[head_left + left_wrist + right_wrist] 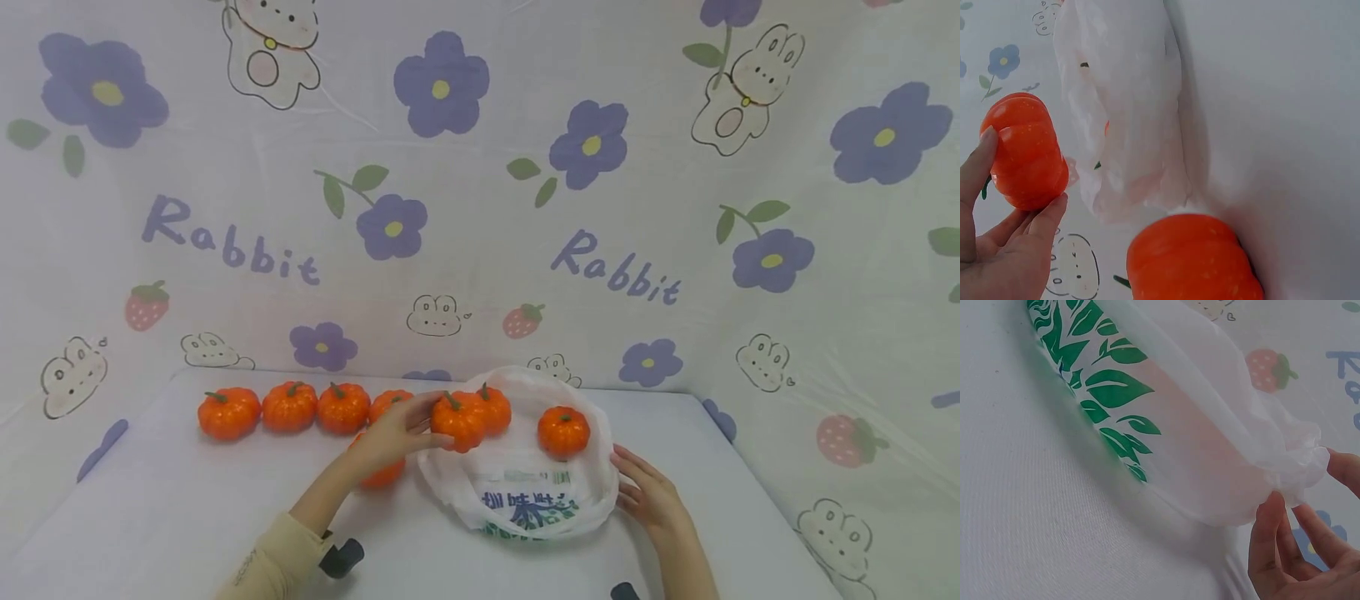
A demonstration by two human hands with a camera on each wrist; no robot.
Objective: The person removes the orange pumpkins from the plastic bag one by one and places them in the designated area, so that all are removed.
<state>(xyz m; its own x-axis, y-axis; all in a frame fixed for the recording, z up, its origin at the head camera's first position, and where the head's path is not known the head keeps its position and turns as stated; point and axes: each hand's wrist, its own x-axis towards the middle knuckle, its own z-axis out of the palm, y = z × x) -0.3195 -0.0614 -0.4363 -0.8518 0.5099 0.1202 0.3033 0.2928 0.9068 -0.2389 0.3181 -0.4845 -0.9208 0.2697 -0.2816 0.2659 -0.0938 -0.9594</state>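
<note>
My left hand (397,429) grips a small orange pumpkin (459,423) with a green stem between thumb and fingers, above the left rim of a white plastic bag (517,479). In the left wrist view this pumpkin (1025,153) is up beside the bag's wall (1135,106). The bag lies with its mouth spread wide, blue and green print showing. Two pumpkins sit inside it, one at the back left (495,407), partly hidden by the held one, and another at the right (564,432). At the right rim, my right hand (1300,544) pinches the bag's gathered edge (1297,462).
Several more pumpkins (289,407) form a row at the back left of the white table (187,517). One pumpkin (384,475) is partly covered by my left wrist, close to the bag. A patterned cloth (480,183) hangs behind the table.
</note>
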